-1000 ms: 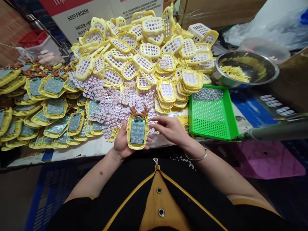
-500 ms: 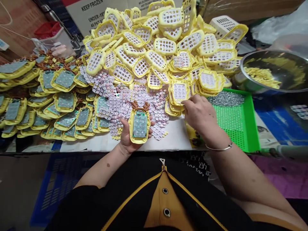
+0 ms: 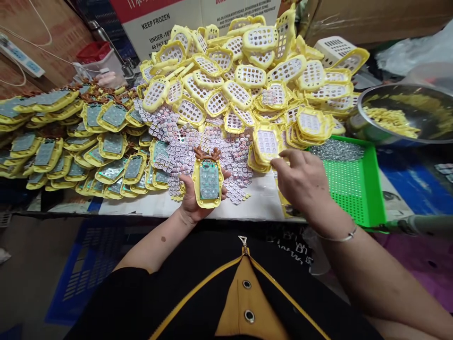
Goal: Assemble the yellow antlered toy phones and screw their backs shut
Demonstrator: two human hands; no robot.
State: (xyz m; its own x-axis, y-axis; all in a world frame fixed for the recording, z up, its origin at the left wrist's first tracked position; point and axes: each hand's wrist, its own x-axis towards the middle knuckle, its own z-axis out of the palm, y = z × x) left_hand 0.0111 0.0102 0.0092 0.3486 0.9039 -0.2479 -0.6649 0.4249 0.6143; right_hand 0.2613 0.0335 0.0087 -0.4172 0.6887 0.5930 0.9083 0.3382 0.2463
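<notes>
Saw piled casings (image 3: 113, 118) with grey-green panels well left of the grip of the left hand (image 3: 193, 205), and purplish-white small pieces (image 3: 177, 146) strewn just beyond that grip. Held an antlered yellow casing (image 3: 209, 182) upright in the left palm, panel facing up, fingertips curled round its right edge. Pinched the near right corner of a yellow shell (image 3: 267, 137) in the right hand (image 3: 304, 182), atop a stack (image 3: 255, 161). Had a green tray (image 3: 343, 179) just right of that grip, and a metal bowl (image 3: 371, 134) farther right and beyond.
</notes>
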